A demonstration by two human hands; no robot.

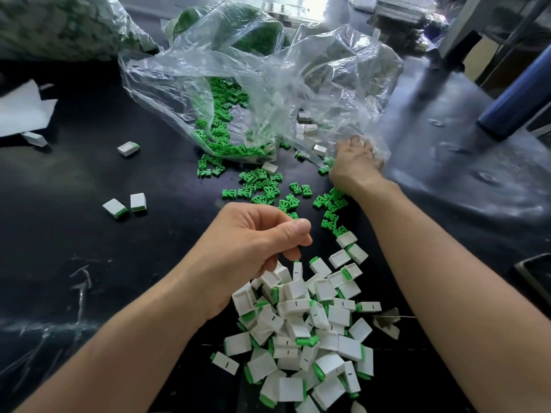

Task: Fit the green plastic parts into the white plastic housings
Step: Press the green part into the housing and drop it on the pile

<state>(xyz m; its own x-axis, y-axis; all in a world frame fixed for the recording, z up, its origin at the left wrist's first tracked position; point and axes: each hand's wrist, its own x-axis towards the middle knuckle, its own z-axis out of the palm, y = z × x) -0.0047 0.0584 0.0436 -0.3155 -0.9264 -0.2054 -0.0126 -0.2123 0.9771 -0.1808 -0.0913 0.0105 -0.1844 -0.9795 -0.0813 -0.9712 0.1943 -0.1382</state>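
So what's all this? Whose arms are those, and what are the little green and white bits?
There is no machine here, just a person working with two bare hands. The camera sits on the person's head and looks down, so you see the arms the way they do. On the dark table lie loose green parts, spilling out of a clear plastic bag. Closer in is a pile of white housings, many with green already fitted in. The left hand is curled just above that pile; I cannot tell whether it holds a piece. The right hand reaches to the bag's edge, with its fingertips hidden.
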